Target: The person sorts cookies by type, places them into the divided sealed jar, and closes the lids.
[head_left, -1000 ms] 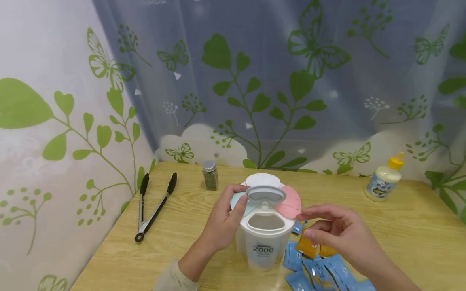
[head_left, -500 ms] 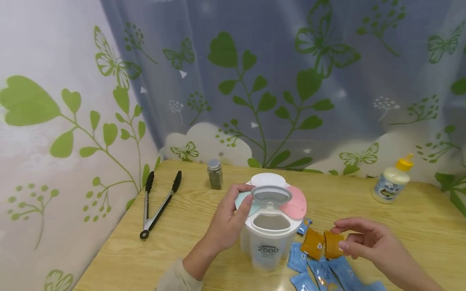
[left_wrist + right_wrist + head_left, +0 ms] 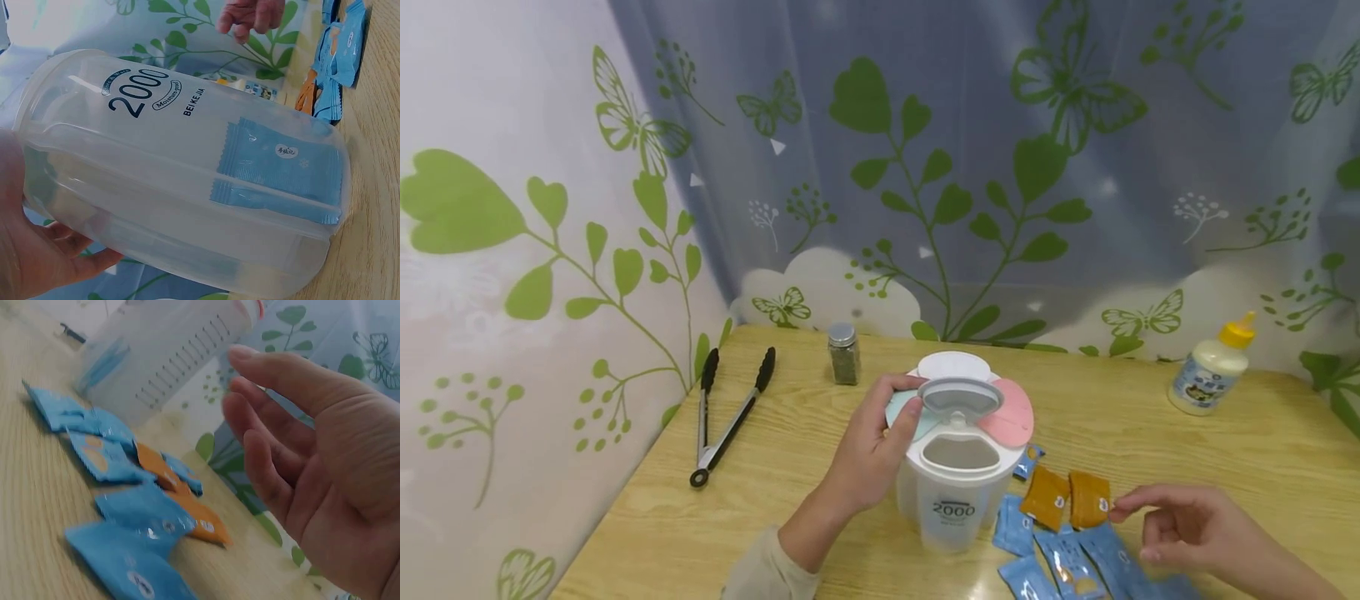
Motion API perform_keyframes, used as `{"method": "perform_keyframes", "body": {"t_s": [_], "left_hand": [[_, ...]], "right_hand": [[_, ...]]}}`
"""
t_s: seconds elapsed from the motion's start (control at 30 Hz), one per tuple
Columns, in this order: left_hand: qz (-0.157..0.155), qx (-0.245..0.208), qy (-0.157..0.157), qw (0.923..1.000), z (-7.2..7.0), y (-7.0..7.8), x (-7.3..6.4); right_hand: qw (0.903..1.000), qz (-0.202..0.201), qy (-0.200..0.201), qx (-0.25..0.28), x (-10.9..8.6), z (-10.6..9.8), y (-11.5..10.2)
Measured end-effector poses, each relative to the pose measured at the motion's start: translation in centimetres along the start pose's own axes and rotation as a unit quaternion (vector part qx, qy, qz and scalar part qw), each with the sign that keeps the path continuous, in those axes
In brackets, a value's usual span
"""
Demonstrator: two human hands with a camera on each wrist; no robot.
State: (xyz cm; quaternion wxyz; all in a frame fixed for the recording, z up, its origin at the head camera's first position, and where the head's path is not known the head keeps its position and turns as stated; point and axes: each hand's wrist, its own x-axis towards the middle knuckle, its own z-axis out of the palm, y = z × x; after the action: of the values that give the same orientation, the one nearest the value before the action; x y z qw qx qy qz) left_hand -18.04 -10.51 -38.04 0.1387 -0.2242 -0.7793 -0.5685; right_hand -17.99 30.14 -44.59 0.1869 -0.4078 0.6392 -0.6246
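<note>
A translucent multi-compartment storage container (image 3: 953, 507) marked 2000 stands on the table, its front lid (image 3: 962, 397) raised over a compartment opening (image 3: 961, 452). My left hand (image 3: 872, 446) grips its upper left side, by the mint lid (image 3: 910, 414). Through the clear wall, the left wrist view shows a blue snack packet (image 3: 284, 169) lying inside at the bottom. My right hand (image 3: 1198, 529) hovers with loosely bent fingers and holds nothing. Nearest to it are two orange packets (image 3: 1089, 500) and several blue packets (image 3: 1070, 562), loose on the table right of the container.
Tongs with black tips (image 3: 730, 433) lie spread at the left. A small spice jar (image 3: 844, 354) stands behind the container. At the back right is a bottle with a yellow cap (image 3: 1204, 375). Patterned curtains (image 3: 970, 167) border the table's back edge.
My right hand has moved right and down, away from the container, past the orange packets. My left hand keeps its grip, and the front lid stays raised.
</note>
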Motion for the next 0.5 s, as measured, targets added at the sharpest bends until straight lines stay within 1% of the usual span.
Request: {"method": "perform_keyframes", "body": {"t_s": [0.1, 0.2, 0.23, 0.27, 0.33, 0.37, 0.43, 0.5], "left_hand": [[0.004, -0.001, 0.001, 1.0000, 0.1, 0.0, 0.1], [0.008, -0.002, 0.003, 1.0000, 0.1, 0.0, 0.1], [0.009, -0.002, 0.003, 1.0000, 0.1, 0.0, 0.1], [0.009, 0.000, 0.004, 1.0000, 0.1, 0.0, 0.1], [0.010, 0.001, 0.005, 0.9999, 0.1, 0.0, 0.1], [0.010, 0.003, 0.005, 0.9999, 0.1, -0.1, 0.1], [0.009, 0.005, 0.006, 0.9999, 0.1, -0.1, 0.0], [0.009, 0.005, 0.006, 0.9999, 0.0, -0.2, -0.1]], "right_hand": [[0.9992, 0.019, -0.031, -0.019, -0.7, -0.7, 0.4], [0.9972, 0.045, -0.056, -0.020, -1.7, -1.2, 1.0], [0.9965, 0.043, -0.068, -0.019, -2.0, -1.3, 1.3], [0.9958, 0.046, -0.078, -0.015, -2.4, -1.4, 1.5], [0.9943, 0.051, -0.094, 0.009, -3.0, -1.4, 2.1], [0.9935, 0.047, -0.102, 0.019, -3.2, -1.5, 2.5], [0.9897, 0.069, -0.114, 0.053, -3.7, -1.7, 3.0], [0.9887, 0.079, -0.119, 0.045, -4.2, -1.9, 3.4]]}}
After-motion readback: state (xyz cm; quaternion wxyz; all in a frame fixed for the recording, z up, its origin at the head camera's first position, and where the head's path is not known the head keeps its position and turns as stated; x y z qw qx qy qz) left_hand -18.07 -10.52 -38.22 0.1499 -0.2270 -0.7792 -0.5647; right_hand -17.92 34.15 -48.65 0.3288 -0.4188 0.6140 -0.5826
